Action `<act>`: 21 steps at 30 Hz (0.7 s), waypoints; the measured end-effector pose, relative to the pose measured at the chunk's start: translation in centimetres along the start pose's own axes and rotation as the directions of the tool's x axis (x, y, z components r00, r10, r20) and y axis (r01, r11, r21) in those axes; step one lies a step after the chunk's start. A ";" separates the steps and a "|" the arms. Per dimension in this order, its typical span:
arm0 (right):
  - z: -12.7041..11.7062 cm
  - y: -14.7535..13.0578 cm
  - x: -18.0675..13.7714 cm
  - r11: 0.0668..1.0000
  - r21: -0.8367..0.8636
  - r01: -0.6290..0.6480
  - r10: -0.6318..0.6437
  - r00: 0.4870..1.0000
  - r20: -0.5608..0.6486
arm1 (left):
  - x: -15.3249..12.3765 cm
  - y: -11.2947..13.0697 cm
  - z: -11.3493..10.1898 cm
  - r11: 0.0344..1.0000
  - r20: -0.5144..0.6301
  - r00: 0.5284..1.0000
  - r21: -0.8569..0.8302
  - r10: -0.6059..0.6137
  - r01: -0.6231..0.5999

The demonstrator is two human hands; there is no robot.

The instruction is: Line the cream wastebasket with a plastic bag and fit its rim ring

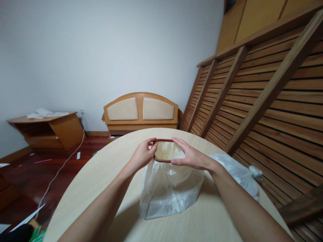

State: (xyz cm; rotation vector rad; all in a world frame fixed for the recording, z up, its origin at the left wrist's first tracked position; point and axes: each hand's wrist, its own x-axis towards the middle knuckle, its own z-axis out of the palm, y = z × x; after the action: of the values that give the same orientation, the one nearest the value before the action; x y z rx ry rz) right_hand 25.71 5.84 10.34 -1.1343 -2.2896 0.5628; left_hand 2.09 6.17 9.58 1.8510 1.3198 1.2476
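Observation:
A brown rounded-rectangular frame point(163, 161) is held up over the round table, its opening towards me. From it hangs a translucent white plastic bag point(170, 193), whose mouth lies at the frame and whose bottom spreads on the tabletop. My left hand point(142, 155) grips the frame's left end, with thumb and fingers closed around the rim. At the right end my right hand point(191, 155) holds it too, fingers along the top edge and thumb at the lower edge. How the bag is fastened to the frame I cannot tell.
Behind my right forearm a knotted white plastic bag point(236, 169) lies on the pale round table point(111, 164). Wooden slatted panels point(252, 101) lean at the right. A headboard point(140, 122) stands beyond the table, a low cabinet point(64, 132) at the left. A cable point(62, 168) crosses the floor.

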 end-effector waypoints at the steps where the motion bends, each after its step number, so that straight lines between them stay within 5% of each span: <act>1: 0.0 0.0 0.0 1.000 -0.001 0.001 -0.001 1.000 -0.001 | 0.0 -0.1 0.0 1.000 0.002 1.000 0.003 0.004 -0.004; 21: 0.2 0.0 0.1 1.000 0.014 -0.004 0.004 1.000 0.000 | 0.0 0.0 -0.1 0.998 0.036 0.999 0.060 -0.022 0.020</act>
State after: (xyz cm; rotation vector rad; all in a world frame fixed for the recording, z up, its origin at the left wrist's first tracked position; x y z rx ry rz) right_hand 25.57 5.91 10.19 -1.1322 -2.2808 0.5796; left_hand 2.01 6.15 9.58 1.8869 1.3672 1.1702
